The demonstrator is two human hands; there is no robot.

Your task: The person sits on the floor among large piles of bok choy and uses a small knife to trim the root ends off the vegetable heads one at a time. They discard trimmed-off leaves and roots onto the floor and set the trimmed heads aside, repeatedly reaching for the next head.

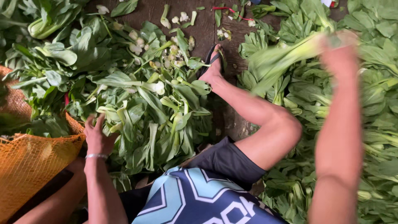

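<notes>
The right hand [340, 56], at two o'clock, is clamped on a bok choy [282, 58], its pale stalk and leaves trailing toward ten o'clock (blurred). The left hand [96, 135], at eight o'clock, reaches into the greens heap [141, 99] with fingers spread, touching leaves; whether it grips any, I cannot tell. A bracelet [96, 156] rings its wrist. An orange net sack [29, 166] lies at seven o'clock. A sandalled foot [213, 66] rests at twelve o'clock on the floor [207, 29], between the two heaps.
</notes>
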